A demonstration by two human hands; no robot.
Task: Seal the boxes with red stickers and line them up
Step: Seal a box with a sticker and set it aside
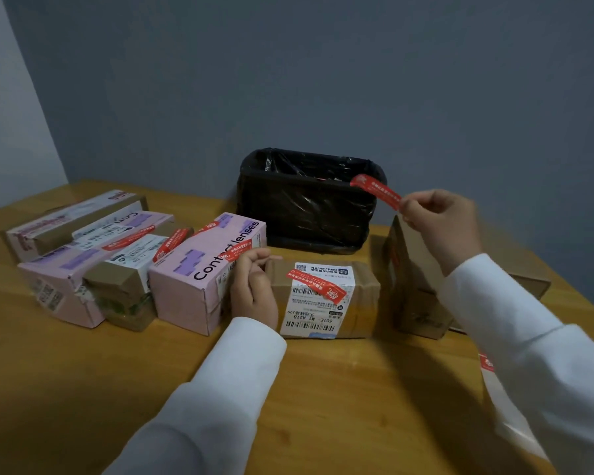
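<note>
A small brown box [364, 296] with a white shipping label and a red sticker across its top lies at the table's middle. My left hand [254, 289] grips its left end, fingers curled over the top edge. My right hand [443, 224] is raised to the right and pinches a loose red sticker [374, 190] that hangs in the air by the bin. A pink box [199, 269] printed "Contact lenses" stands just left of my left hand, with red stickers on it. Further left are more pink and brown boxes [83, 255] bearing red stickers.
A black-lined bin [306, 207] stands at the back against the grey wall. A taller brown box [419, 293] sits to the right, partly behind my right arm. A white sheet with a red sticker [491, 375] lies at the right edge of the wooden table [357, 406].
</note>
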